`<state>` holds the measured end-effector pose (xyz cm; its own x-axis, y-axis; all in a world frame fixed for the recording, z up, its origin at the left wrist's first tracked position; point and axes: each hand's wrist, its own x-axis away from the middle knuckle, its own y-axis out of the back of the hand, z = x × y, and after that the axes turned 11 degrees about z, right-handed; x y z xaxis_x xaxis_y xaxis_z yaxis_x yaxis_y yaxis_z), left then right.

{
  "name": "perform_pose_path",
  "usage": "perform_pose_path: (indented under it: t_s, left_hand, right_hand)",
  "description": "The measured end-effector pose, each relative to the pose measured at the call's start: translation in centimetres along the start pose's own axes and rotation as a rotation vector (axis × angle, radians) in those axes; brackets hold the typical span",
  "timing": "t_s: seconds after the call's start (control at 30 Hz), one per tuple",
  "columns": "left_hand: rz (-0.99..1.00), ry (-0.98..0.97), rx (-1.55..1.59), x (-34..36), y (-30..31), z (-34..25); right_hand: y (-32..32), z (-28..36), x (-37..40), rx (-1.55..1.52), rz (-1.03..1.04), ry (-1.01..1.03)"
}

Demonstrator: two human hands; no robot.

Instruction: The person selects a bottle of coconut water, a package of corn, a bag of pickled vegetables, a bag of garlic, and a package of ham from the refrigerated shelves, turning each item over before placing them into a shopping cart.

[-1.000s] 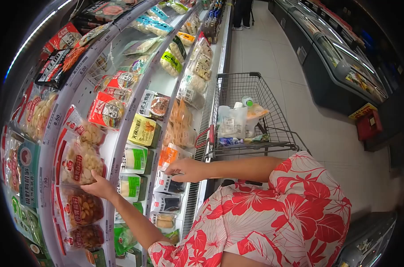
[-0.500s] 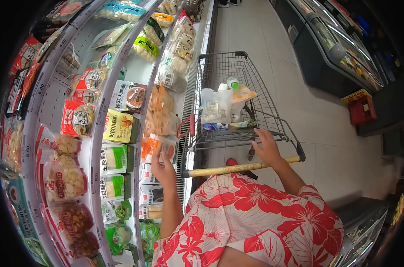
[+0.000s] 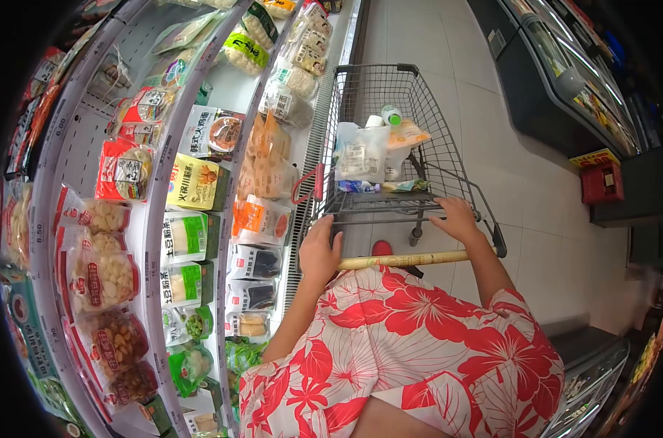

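Both hands are on the cart. The left hand is wrapped round the left end of its yellow handle. The right hand has its fingers curled over the cart's rear wire rim, just above the handle. Inside the cart are white bags and a green-capped bottle. Chilled shelves of packets run along the cart's left side.

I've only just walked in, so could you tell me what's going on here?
A person in a red floral top stands beside shelves of packaged food, at a wire shopping cart. The left hand rests at the left end of its handle, the right hand on the basket's rear rim. Bagged goods lie inside.
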<state>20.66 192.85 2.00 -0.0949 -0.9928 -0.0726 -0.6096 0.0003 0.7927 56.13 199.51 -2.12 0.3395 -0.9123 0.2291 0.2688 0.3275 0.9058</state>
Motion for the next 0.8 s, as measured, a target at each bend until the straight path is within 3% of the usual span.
perform_pose_path:
  t_s: [0.2, 0.27, 0.4, 0.57, 0.8]
  left_hand:
    - [0.060, 0.002, -0.044, -0.1, -0.1, -0.1]
    - [0.076, 0.020, -0.042, -0.1, 0.0, -0.4]
    - [0.089, 0.036, -0.037, -0.3, 0.0, -0.6]
    - [0.028, 0.013, -0.089, -0.9, -0.6, -1.2]
    - [0.058, 0.042, -0.166, -2.9, -2.0, -2.0]
  right_hand:
    - [0.4, 0.5, -0.4, 0.015, 0.040, -0.016]
    - [1.6, 1.7, -0.2, 0.009, 0.140, -0.116]
    - [1.7, 1.9, 0.0, 0.135, 0.046, -0.022]
    - [1.8, -0.5, -0.1, 0.039, 0.143, -0.220]
    - [2.9, -3.1, -1.1, -0.079, 0.143, -0.323]
